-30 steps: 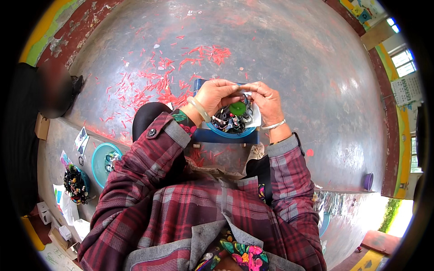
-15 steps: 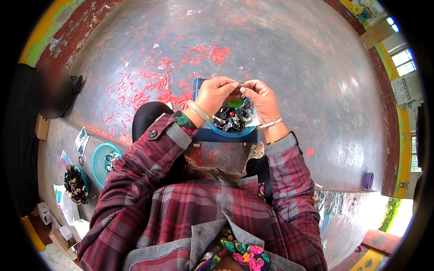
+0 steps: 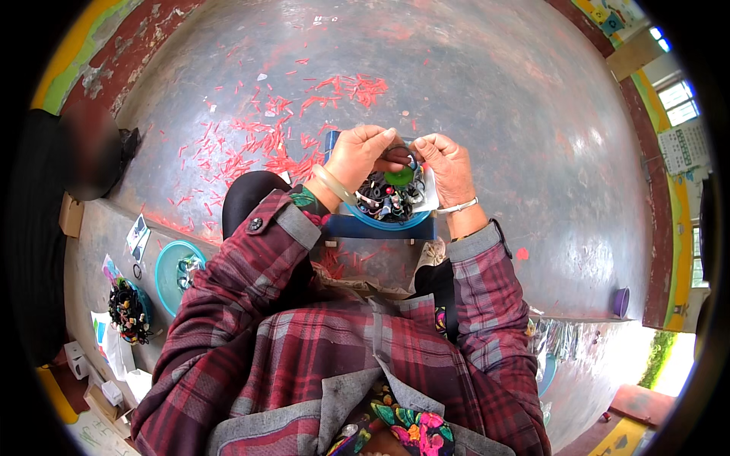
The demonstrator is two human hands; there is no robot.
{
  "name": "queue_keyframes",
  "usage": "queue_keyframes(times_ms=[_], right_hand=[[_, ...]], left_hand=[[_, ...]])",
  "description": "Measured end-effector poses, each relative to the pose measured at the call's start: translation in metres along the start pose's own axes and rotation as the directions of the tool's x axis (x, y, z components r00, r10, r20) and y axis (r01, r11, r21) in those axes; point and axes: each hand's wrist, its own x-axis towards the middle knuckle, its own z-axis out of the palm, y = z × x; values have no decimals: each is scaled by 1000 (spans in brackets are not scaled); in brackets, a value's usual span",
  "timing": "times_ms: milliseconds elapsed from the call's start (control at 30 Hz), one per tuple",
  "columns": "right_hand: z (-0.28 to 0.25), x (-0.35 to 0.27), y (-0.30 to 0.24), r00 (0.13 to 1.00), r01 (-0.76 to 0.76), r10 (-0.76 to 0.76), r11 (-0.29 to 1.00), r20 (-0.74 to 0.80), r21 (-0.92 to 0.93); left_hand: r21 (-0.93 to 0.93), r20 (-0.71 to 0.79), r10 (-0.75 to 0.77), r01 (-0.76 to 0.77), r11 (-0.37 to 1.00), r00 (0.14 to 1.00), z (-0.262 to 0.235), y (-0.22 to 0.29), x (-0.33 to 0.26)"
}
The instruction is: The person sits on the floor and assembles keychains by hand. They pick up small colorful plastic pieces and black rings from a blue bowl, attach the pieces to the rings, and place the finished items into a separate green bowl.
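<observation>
Red scraps (image 3: 357, 90) lie strewn over the grey floor (image 3: 517, 76) from my ten to eleven o'clock. A turquoise basin (image 3: 166, 278) sits at eight, a heap of dark bands (image 3: 128, 313) just past it; a small purple tub (image 3: 621, 302) at four. Below my hands, a blue bowl (image 3: 391, 226) full of dark, bead-trimmed ties (image 3: 380, 199) rests on a low blue stool (image 3: 372, 230), white sheet (image 3: 432, 196) at its three o'clock. A green disc (image 3: 398, 177) covers some of the ties. Dark loop (image 3: 414, 156) — thin, rounded, partly hidden by fingers — is between my hands, above the bowl's twelve o'clock side. Left hand (image 3: 359, 157) pinches it, thumb against forefinger; right hand (image 3: 450, 167) is curled close beside it, grip unclear to me.
</observation>
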Motion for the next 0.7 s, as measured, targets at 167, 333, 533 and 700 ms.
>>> queue_keyframes(times_ms=[167,333,533,700], right_hand=[[3,-1,-5,1000,17,-18,998,-12,-53],[-1,0,4,997,29,-28,999,-69,15],[9,-3,-5,992,106,-119,963,-39,-248],[9,-7,-8,991,119,-134,940,-24,-320]], left_hand=[[-65,34,-29,31,997,999,-3,3,-1],[-70,14,-57,58,996,998,-3,4,-1],[140,12,-96,93,986,995,-4,-1,-2],[133,-10,-81,81,988,997,1,3,-5]])
